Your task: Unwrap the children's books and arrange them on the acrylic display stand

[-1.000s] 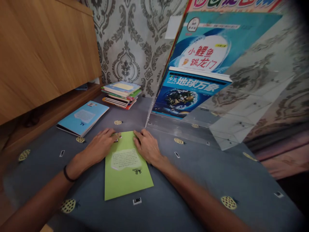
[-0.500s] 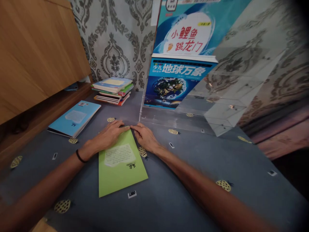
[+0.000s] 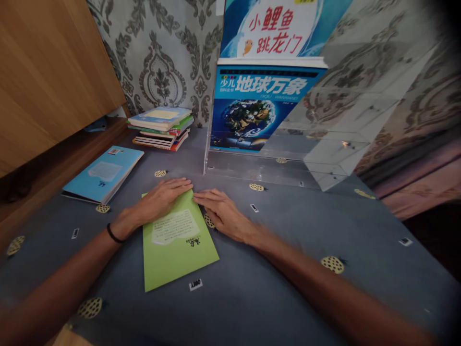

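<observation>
A green book (image 3: 176,262) lies flat on the grey-blue cloth in front of me, its printed text panel facing up. Across its far left part rests my left hand (image 3: 163,199), fingers stretched out flat over the far edge and pointing right. My right hand (image 3: 223,211) lies beside the book's far right corner, fingers extended toward it, the fingertips at or touching the edge. Neither hand is wrapped around anything. The far edge of the book is partly hidden under my left hand.
A blue book (image 3: 104,173) lies to the left. Behind it several books form a stack (image 3: 162,127) near the patterned wall. A clear acrylic rack (image 3: 334,158) at the back right holds an Earth-cover book (image 3: 248,115) and a teal-cover book (image 3: 277,29). Wooden furniture (image 3: 54,77) borders the left.
My left hand has flattened and slid slightly right over the far edge. My right hand's fingers have straightened out at the corner. The view has shifted slightly.
</observation>
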### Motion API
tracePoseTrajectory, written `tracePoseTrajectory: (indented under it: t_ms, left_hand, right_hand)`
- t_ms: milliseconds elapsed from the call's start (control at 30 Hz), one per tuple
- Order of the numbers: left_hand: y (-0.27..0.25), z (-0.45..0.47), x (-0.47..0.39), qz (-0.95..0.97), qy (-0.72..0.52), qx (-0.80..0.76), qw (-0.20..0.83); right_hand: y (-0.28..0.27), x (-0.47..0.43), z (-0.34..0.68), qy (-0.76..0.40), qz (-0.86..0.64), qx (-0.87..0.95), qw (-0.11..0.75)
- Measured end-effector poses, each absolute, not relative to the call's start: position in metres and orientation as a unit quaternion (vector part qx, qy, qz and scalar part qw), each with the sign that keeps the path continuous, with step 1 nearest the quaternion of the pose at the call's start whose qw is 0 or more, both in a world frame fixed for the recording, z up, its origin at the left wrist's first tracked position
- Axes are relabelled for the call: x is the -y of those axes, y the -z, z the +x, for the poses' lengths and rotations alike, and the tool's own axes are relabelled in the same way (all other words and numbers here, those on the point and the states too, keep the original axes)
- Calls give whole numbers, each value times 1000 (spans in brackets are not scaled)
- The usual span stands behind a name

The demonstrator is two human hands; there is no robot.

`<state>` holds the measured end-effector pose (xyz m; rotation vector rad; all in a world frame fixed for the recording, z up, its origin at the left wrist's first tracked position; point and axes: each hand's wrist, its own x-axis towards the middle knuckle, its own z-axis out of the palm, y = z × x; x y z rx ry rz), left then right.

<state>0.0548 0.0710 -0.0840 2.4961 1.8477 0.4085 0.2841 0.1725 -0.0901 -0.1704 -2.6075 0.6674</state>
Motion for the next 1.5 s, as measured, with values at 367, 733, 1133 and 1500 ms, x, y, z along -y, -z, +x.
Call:
tracePoseTrajectory:
  t_ms: [367,733,1133,1500]
  left_hand:
    - [79,57,-68,811,-135,-568,41]
    - [74,75,-65,807,-102,-582,17]
    - [68,75,-58,827,-141,-542,52]
    - [71,82,-57,824,-170,-538,51]
  right_hand:
    - [88,-167,286,-181,-83,968,153]
    - [91,-168,287,-175,-87,967,162]
    - [90,-162,303,-159,-58,966,194]
    - [91,-160,305,-167,-41,963,207]
